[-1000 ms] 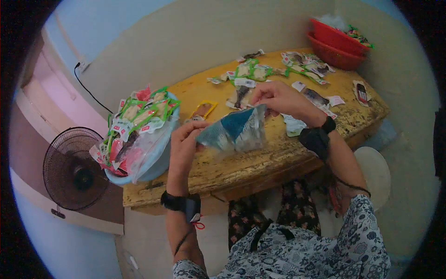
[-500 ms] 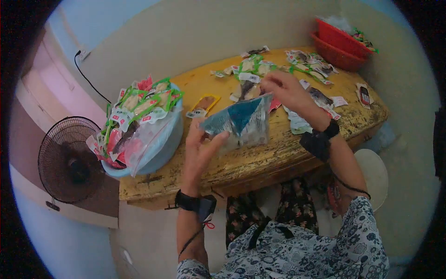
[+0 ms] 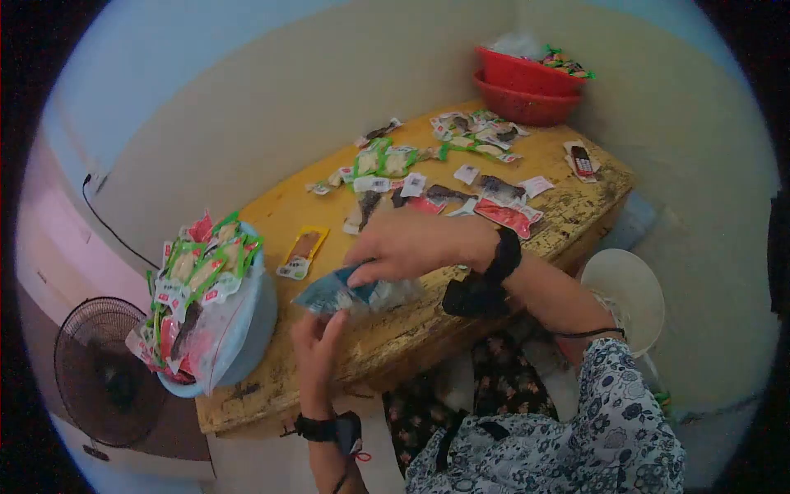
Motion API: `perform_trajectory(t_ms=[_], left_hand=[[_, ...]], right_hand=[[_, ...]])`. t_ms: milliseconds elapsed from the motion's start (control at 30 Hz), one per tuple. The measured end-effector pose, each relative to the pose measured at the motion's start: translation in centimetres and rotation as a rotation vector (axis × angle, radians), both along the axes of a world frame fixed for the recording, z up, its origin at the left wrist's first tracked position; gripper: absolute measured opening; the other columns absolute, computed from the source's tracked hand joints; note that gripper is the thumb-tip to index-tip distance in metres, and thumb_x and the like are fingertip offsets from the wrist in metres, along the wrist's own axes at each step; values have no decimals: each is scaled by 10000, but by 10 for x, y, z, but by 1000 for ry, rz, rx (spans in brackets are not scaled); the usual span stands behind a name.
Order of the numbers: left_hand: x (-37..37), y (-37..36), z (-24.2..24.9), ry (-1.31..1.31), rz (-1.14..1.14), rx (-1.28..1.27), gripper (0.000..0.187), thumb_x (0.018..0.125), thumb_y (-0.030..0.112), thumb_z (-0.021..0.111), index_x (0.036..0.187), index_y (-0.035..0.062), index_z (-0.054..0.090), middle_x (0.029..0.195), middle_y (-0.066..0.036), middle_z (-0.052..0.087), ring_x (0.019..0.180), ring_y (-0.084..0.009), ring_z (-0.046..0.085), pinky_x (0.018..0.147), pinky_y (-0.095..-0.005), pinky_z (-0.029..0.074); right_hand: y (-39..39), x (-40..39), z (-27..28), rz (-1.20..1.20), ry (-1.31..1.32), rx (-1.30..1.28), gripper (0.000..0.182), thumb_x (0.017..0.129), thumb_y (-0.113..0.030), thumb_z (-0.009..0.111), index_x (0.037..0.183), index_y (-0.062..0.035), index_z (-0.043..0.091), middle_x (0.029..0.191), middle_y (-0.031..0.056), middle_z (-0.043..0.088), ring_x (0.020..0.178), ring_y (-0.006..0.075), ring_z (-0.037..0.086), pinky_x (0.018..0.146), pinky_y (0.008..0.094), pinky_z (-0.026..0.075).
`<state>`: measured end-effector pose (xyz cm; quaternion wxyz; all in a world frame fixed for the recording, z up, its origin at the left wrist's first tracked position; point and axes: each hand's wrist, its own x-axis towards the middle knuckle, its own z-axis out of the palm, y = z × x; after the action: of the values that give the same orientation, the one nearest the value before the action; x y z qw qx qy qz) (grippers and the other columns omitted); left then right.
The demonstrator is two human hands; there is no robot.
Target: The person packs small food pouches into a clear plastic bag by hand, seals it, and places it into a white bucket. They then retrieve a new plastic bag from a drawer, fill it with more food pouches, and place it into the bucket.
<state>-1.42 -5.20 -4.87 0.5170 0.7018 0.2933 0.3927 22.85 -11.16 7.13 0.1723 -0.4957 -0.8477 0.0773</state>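
Blue and clear plastic is seen in the bag (image 3: 331, 293), which is held at the near side of the worn yellow table (image 3: 284, 206); whether the tabletop is touched by it cannot be told. Its upper edge is clamped by the right hand (image 3: 405, 245), with the thumb laid over the blue part. Its lower edge is met by the fingertips of the left hand (image 3: 317, 350), at seven o'clock from the bag; whether it is gripped there cannot be told. At nine o'clock a light blue tub (image 3: 262, 317) is heaped with packets, and between ten and eleven a yellow packet (image 3: 306, 251) is laid flat. Green-edged packets (image 3: 397, 161) are spread between twelve and one. At two o'clock a red packet (image 3: 508, 216) is seen, with a phone (image 3: 582, 159) placed farther out. Red basins (image 3: 527, 105) are stacked between one and two.
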Motion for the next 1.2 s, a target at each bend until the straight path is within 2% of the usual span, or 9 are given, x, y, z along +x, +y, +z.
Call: perform_trajectory(t_ms=[133,300,400,500,667,767,867,967,1200], left_hand=[[2,-10,-3,148,32,22,357,947,180,674,1243,-18,643,1130,-52,673,1039,-132,609,926,-302,476],[5,-3,-17,44,9,-55,464,991,194,619,1405,-8,557,1257,-105,623,1142,-168,576,1007,-313,439],[5,7,-28,20,-64,-25,475,1009,182,594,1443,-1,527,1337,-131,600,1191,-193,571,1042,-328,427],[8,-1,-26,-13,-87,-84,473,1024,177,576,1455,-5,509,1386,-151,583,1238,-216,564,1071,-337,417],[6,3,-26,43,-94,-84,493,1047,202,544,1465,-49,469,1409,-191,568,1298,-249,544,1114,-356,400],[5,8,-36,69,-93,-22,499,1055,209,521,1465,-68,455,1410,-217,562,1315,-263,535,1130,-369,395],[3,10,-46,63,-75,-8,486,1062,207,501,1459,-71,462,1413,-236,555,1321,-273,532,1139,-378,394],[-1,25,-56,152,-47,81,486,1067,203,486,1464,-75,449,1421,-253,543,1334,-285,524,1149,-381,389],[0,24,-56,250,23,142,482,1079,196,445,1470,-86,425,1433,-267,524,1335,-297,524,1163,-395,385]], right_hand=[[-13,10,-3,-25,156,31,315,981,-343,612,1073,-59,714,823,178,682,783,339,676,709,429,520],[-36,37,-4,-174,326,-61,296,996,-297,622,1143,-54,704,829,140,676,769,236,645,723,371,498],[-58,61,-27,-193,596,58,317,998,-297,627,1184,-49,697,878,116,683,824,185,626,772,329,491],[-113,80,-21,-445,582,68,329,1013,-305,594,1219,-68,691,994,82,737,909,167,670,822,337,522],[-202,132,-62,-759,799,213,419,1006,-355,615,1297,-58,659,1211,77,700,1169,174,610,1045,288,442],[-256,160,-96,-951,836,353,434,1004,-375,612,1281,-45,664,1194,81,703,1135,192,625,1023,319,461],[-309,168,-116,-1169,777,346,389,1024,-334,607,1234,-16,683,1031,-35,684,966,53,578,901,254,463],[-341,191,-158,-1311,548,310,396,1027,-349,598,1217,-12,683,988,-25,683,925,61,562,868,262,463],[-403,228,-249,-1404,623,-53,416,1031,-355,589,1218,6,675,995,32,705,933,106,580,877,293,478]])
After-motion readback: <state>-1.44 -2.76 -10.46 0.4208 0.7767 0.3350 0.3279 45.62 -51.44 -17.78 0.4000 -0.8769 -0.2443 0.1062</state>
